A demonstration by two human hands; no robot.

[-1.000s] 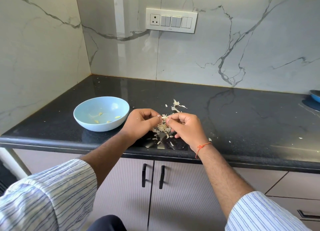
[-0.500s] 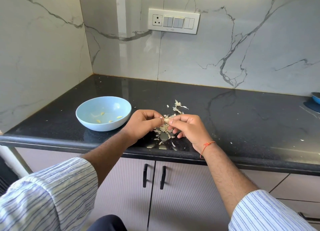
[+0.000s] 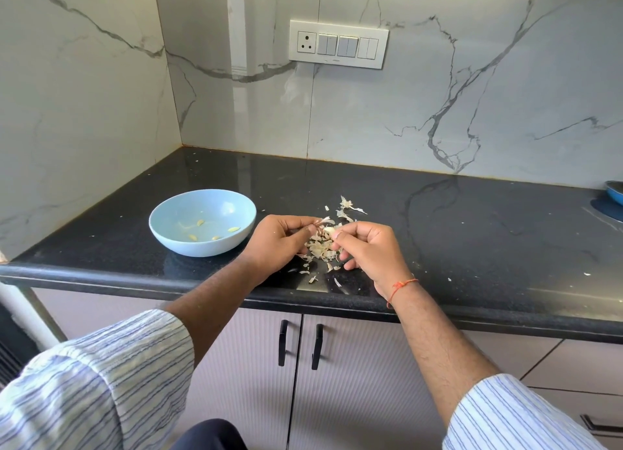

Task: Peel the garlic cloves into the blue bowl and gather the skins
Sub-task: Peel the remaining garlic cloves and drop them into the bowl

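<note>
A light blue bowl point(image 3: 202, 223) stands on the black counter, left of my hands, with several peeled cloves inside. My right hand point(image 3: 369, 247) pinches a pale garlic clove point(image 3: 328, 229) between thumb and fingertips. My left hand point(image 3: 281, 239) pinches a strip of skin point(image 3: 324, 221) that still hangs from the clove. A heap of papery skins point(image 3: 320, 250) lies on the counter under and between both hands. More skins point(image 3: 347, 208) lie a little behind them.
The black counter point(image 3: 472, 234) runs right to a blue dish point(image 3: 615, 191) at the frame's edge. Marble walls close the back and left, and a switch plate point(image 3: 338, 44) sits on the back wall. Cabinet doors with black handles point(image 3: 300, 346) hang below the counter's front edge.
My hands have drawn slightly apart, and a strip of skin now stretches from the clove to my left fingers. The bowl has not moved.
</note>
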